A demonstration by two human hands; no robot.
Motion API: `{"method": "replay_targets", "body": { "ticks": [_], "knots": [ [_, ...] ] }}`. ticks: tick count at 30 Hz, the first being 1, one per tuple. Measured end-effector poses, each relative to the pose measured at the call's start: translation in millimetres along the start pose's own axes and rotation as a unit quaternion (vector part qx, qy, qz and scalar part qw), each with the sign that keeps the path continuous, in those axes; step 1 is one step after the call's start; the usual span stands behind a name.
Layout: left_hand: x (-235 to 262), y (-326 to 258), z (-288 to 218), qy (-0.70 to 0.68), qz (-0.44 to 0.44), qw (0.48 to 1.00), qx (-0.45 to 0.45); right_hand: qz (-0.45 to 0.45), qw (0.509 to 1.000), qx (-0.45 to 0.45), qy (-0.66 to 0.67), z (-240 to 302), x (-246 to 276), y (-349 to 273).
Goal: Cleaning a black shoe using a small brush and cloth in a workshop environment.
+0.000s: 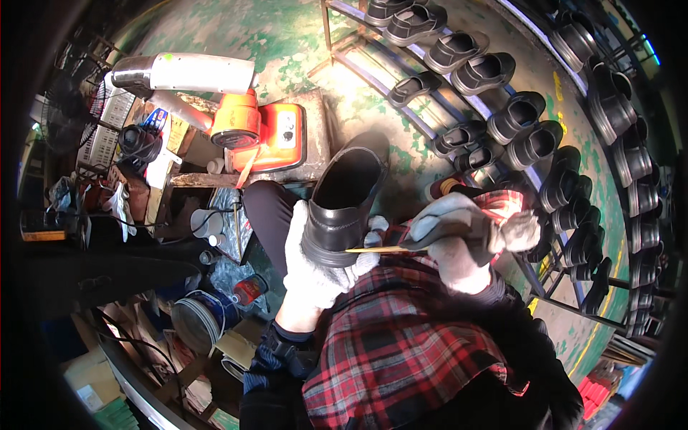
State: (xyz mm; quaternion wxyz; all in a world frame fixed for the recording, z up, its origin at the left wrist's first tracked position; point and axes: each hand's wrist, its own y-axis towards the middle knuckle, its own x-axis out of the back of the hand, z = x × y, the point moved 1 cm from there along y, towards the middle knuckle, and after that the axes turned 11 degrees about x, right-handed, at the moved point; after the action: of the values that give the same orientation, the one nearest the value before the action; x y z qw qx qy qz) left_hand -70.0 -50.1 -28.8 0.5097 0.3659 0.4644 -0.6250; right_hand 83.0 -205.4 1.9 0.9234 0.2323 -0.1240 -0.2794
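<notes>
A black slip-on shoe (pixel 334 218) is held over my lap, its opening facing up and away from me. My left hand (pixel 315 269), in a white glove, is closed round its near end at the sole. My right hand (pixel 459 264), also gloved, grips a thin yellowish stick (pixel 380 250). The stick's tip meets the shoe just above the sole edge. A crumpled grey cloth (pixel 448 215) lies bunched over the right hand and hides most of its fingers.
Racks with rows of black shoes (pixel 484 73) stand on the right. At left, an orange machine (pixel 290 136) with a white tubular arm (pixel 204 73) sits on a worn bench. Below it are a bucket (pixel 195 324) and a red can (pixel 249 289). Plaid fabric (pixel 401 337) covers my lap.
</notes>
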Motion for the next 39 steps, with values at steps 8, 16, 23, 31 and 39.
{"method": "replay_targets", "body": {
  "ticks": [8, 16, 23, 31, 39],
  "knots": [
    [20, -7, -2, -0.072, 0.179, 0.963, 0.19, -0.061, 0.973, -0.141, -0.171, -33, 56, 20],
    [17, -7, 5, 0.012, 0.075, 0.993, 0.087, -0.05, 0.926, -0.05, -0.371, -28, 81, 2],
    [13, 9, 4, -0.064, 0.15, 0.97, 0.179, -0.009, 0.953, -0.283, 0.109, 12, 38, 52],
    [4, 1, 10, 0.028, -0.018, 0.994, 0.108, 0.124, 0.967, -0.207, 0.08, -1, 4, 56],
    [29, -16, 1, 0.378, -0.232, 0.895, 0.045, 0.221, 0.967, -0.121, -0.024, -24, -1, 26]
  ]
}}
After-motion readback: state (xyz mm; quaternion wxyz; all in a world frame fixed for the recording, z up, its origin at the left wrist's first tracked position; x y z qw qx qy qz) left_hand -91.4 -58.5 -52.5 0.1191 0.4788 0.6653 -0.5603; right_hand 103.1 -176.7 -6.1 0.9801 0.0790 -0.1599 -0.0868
